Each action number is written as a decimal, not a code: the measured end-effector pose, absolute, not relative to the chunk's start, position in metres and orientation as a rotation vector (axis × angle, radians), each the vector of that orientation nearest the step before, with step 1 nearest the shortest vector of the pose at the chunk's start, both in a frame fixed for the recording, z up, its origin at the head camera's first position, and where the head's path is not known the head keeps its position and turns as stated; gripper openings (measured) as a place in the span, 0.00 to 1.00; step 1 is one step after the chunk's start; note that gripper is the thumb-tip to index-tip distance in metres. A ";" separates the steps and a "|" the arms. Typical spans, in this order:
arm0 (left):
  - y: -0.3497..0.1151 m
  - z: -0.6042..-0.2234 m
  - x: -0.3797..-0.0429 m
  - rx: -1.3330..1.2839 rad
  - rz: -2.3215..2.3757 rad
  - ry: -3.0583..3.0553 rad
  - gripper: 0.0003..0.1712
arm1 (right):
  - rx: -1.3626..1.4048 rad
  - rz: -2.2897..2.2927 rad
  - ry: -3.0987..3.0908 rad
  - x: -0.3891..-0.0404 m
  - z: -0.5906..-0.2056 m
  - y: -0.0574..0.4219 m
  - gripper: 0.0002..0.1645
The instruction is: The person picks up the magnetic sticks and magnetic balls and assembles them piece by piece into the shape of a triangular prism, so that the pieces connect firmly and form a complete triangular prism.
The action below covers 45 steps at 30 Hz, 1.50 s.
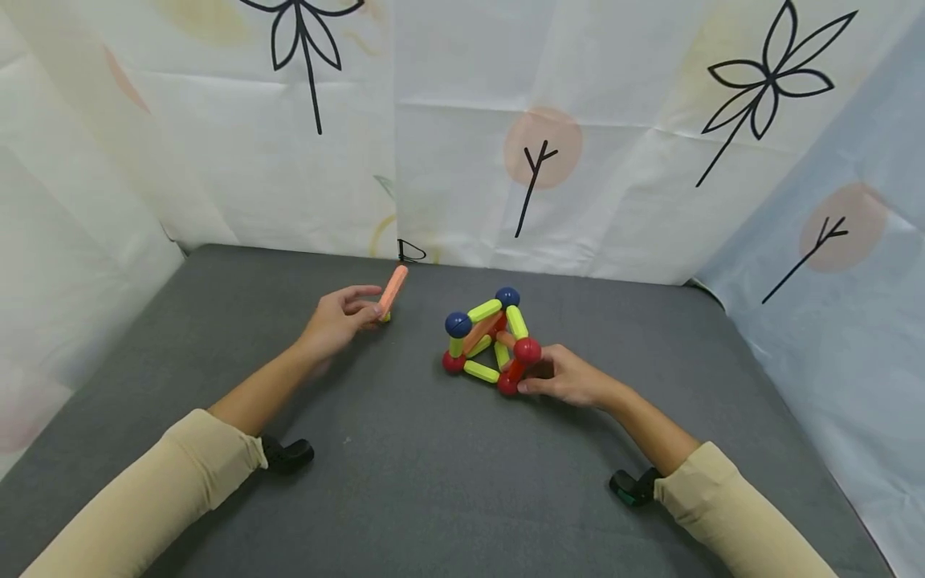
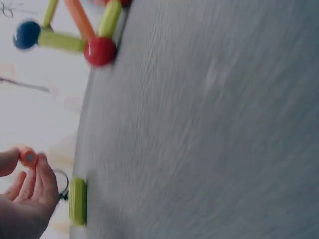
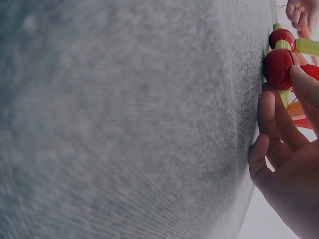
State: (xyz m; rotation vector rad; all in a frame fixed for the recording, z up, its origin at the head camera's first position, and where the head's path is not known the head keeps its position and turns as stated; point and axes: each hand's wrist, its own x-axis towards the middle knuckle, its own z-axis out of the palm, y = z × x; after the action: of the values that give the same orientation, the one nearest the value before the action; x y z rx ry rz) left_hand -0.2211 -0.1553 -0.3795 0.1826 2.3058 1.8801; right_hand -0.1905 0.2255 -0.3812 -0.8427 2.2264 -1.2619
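Note:
My left hand (image 1: 338, 323) pinches an orange rod (image 1: 394, 289) between thumb and fingers, raised off the table. Its round end (image 2: 29, 158) faces the left wrist camera. Under that hand, a short yellow-green rod (image 2: 78, 201) lies on the table. Right of it stands a magnetic ball-and-rod frame (image 1: 482, 372) of yellow-green, orange and red rods. Two blue balls (image 1: 458, 324) top it; red balls (image 1: 454, 362) sit at other corners. My right hand (image 1: 571, 376) grips the frame's near right corner. There, the thumb touches a red ball (image 3: 279, 68); part of the red rod is hidden.
A dark grey table (image 1: 433, 482) spreads under everything. White cloth (image 1: 462, 160) with leaf and twig prints hangs behind it and along both sides. A black band (image 1: 287, 455) shows at the left wrist, another (image 1: 634, 487) at the right.

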 end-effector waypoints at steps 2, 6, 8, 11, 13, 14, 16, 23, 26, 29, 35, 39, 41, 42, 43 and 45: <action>-0.153 -0.377 -0.211 0.147 1.959 2.126 0.32 | -0.850 -1.260 2.227 -0.190 -0.381 0.226 0.20; -0.148 -0.380 -0.193 0.147 2.000 1.916 0.34 | -0.850 -1.260 2.223 -0.191 -0.381 0.225 0.21; -0.143 -0.384 -0.185 0.169 1.973 1.898 0.34 | -0.850 -1.259 2.228 -0.190 -0.381 0.225 0.21; -0.132 -0.389 -0.173 0.213 1.905 1.938 0.33 | -0.855 -1.250 2.238 -0.190 -0.381 0.225 0.20; -0.122 -0.392 -0.167 0.236 1.864 1.972 0.31 | -0.857 -1.242 2.247 -0.190 -0.381 0.225 0.20; -0.116 -0.393 -0.164 0.251 1.849 1.986 0.29 | -0.858 -1.239 2.251 -0.190 -0.381 0.225 0.19; -0.105 -0.394 -0.159 0.271 1.832 1.999 0.27 | -0.855 -1.235 2.255 -0.190 -0.381 0.226 0.20; -0.067 -0.398 -0.155 0.335 1.835 1.962 0.23 | -0.885 -1.234 2.264 -0.189 -0.382 0.226 0.20; -0.054 -0.398 -0.156 0.358 1.846 1.942 0.21 | -0.890 -1.242 2.254 -0.189 -0.383 0.227 0.20; -0.043 -0.398 -0.156 0.345 1.886 1.933 0.20 | -0.897 -1.248 2.240 -0.189 -0.383 0.227 0.21; -0.023 -0.399 -0.154 0.240 1.975 1.960 0.17 | -0.877 -1.252 2.240 -0.189 -0.382 0.226 0.20; -0.015 -0.398 -0.154 0.189 1.991 1.960 0.17 | -0.852 -1.253 2.247 -0.188 -0.382 0.226 0.17; -0.012 -0.398 -0.154 0.156 2.012 1.950 0.17 | -0.847 -1.247 2.255 -0.188 -0.382 0.226 0.16; -0.011 -0.397 -0.155 0.137 2.028 1.943 0.17 | -0.838 -1.248 2.253 -0.188 -0.382 0.227 0.16; -0.011 -0.397 -0.155 0.118 2.045 1.938 0.17 | -0.836 -1.248 2.254 -0.188 -0.382 0.227 0.16; -0.009 -0.395 -0.156 0.077 2.073 1.928 0.17 | -0.824 -1.249 2.254 -0.189 -0.382 0.227 0.17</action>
State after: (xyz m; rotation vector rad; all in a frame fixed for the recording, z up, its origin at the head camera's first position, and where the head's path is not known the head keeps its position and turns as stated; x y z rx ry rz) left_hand -0.1558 -0.0091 -0.3955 0.0768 1.9280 2.0729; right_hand -0.1885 0.2267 -0.3820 -0.8237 2.2537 -1.2493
